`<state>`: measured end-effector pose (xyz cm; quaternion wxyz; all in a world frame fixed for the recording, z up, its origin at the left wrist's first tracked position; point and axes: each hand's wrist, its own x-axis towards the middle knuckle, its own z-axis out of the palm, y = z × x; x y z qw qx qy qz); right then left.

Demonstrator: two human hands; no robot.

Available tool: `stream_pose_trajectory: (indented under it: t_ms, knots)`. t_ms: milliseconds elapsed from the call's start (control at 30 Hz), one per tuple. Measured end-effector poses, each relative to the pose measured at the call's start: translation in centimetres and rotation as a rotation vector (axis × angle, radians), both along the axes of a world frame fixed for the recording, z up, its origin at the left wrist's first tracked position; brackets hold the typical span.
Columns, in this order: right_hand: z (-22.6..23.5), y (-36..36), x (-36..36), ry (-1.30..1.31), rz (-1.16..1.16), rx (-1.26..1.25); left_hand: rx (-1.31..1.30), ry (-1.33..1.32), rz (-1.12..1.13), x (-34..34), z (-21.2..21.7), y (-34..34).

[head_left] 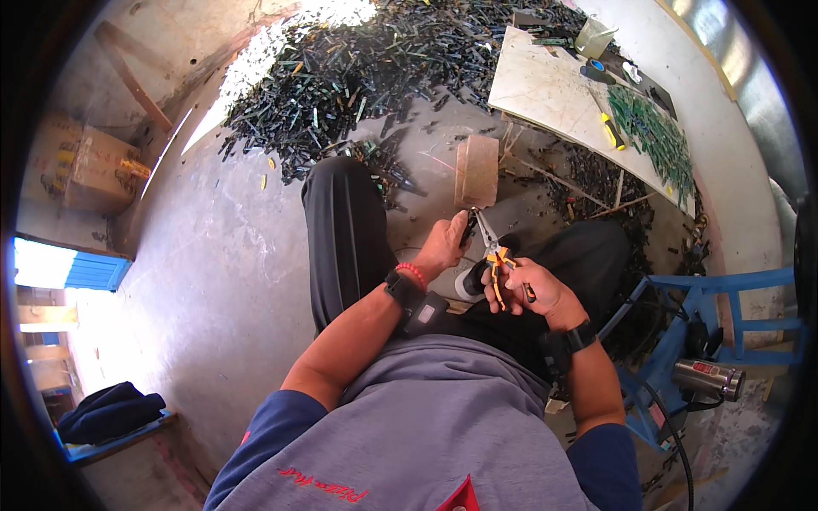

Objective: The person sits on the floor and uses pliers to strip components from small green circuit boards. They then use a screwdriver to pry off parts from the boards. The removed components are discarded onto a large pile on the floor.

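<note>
My left hand is closed on a small dark strip-like piece, held upright between thumb and fingers. My right hand grips a pair of long-nose pliers with orange and black handles. The handles are spread somewhat. The plier tips reach to the top of the dark piece; whether they bite on it is too small to tell. Both hands are in front of me, between my knees. Just beyond them a reddish-brown brick rests on the floor.
A large heap of dark strip-like pieces covers the far floor. At the right, a low pale board bears green strips and a yellow screwdriver. Nearer stand a blue frame and a steel cylinder. A cardboard box is left.
</note>
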<state>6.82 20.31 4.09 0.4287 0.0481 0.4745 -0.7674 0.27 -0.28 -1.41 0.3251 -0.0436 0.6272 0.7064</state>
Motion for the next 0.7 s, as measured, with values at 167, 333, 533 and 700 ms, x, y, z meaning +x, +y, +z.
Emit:
stream_pose_trajectory:
  t_ms: [167,333,533,700]
  knots:
    - [0.02,-0.30,0.21,0.001,-0.010,0.007,0.010,0.003,-0.006,0.01,0.23,0.11]
    - [0.04,-0.31,0.05,-0.008,-0.013,0.002,-0.009,0.044,-0.014,0.12,0.20,0.11]
    - [-0.03,-0.07,0.21,-0.045,-0.020,-0.040,-0.009,0.069,-0.013,0.17,-0.13,0.01]
    - [-0.13,0.04,0.27,-0.049,-0.028,-0.042,-0.031,0.104,-0.028,0.19,-0.13,-0.01]
